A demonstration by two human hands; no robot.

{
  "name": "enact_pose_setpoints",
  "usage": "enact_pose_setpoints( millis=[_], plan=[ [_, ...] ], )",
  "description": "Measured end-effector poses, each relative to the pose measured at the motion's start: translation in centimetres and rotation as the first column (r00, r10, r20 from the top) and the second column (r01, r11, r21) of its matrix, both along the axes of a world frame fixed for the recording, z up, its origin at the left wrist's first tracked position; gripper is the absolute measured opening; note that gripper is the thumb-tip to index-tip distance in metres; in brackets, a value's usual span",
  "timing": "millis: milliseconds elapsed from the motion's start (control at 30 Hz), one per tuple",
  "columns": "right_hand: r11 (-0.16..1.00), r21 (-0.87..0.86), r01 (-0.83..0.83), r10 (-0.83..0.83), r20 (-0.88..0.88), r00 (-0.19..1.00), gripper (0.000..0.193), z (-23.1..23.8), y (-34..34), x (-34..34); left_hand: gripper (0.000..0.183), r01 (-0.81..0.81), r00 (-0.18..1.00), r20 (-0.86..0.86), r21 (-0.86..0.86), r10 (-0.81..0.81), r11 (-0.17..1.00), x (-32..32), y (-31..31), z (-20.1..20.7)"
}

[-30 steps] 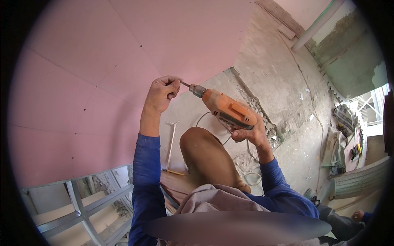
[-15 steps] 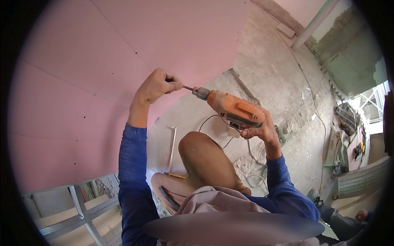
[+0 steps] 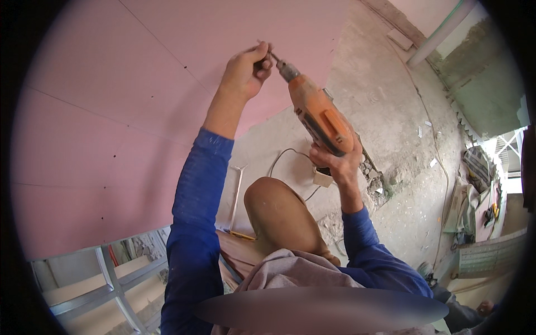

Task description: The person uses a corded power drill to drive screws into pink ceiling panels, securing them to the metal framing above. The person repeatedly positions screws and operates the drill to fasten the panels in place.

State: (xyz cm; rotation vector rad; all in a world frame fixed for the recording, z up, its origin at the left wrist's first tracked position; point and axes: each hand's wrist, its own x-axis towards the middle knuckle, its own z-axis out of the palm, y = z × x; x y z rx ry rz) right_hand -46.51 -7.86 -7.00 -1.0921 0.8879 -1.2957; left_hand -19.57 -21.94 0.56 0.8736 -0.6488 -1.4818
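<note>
My right hand [image 3: 339, 161] is wrapped round the grip of an orange power drill [image 3: 319, 111], which points up and to the left. A thin bit [image 3: 275, 57] sticks out of its grey metal chuck [image 3: 287, 71]. At the bit's tip my left hand [image 3: 249, 71] is closed with the fingers curled. A small thin piece pokes out past the thumb, too small to name. Behind that hand stands a large pink plasterboard [image 3: 151, 111] with pencil lines and several dark screw heads. The drill's tip is close to the board's right edge; whether it touches cannot be seen.
A small pale box [image 3: 322, 177] with dark contents stands on the dusty concrete floor [image 3: 391, 139] below my right hand. A black cable [image 3: 272, 162] loops beside my knee [image 3: 279, 212]. Metal framing [image 3: 111, 279] is at lower left, rubble [image 3: 371, 176] to the right, another person [image 3: 460, 310] at lower right.
Both hands and the drill have moved up, toward the far part of the board. The drill has swung to point more steeply upward. My left hand has turned, its fingers still at the bit's tip.
</note>
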Motion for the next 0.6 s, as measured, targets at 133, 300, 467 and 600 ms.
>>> enact_pose_setpoints(
  millis=[133,300,467,600],
  plan=[
    [0.993,-0.061,0.098,-0.100,-0.039,0.994,0.097,1.5,-1.2,3.4,0.024,-0.108,0.993,-0.051,0.050,0.110,0.993,-1.8,-3.9,0.8],
    [0.987,-0.079,0.138,-0.139,-0.007,0.990,0.093,3.1,-2.3,5.1,0.024,-0.068,0.997,0.028,0.023,0.067,0.997,-1.7,-6.9,1.6],
    [0.988,-0.066,0.142,-0.143,-0.018,0.990,0.090,3.4,-2.8,5.3,0.022,-0.053,0.997,0.053,0.030,0.051,0.998,-1.5,-7.8,1.2],
    [0.989,-0.053,0.138,-0.140,-0.036,0.990,0.089,3.3,-3.2,5.2,0.023,-0.032,0.998,0.063,0.014,0.031,0.999,-1.2,-8.3,0.9]
  ],
)
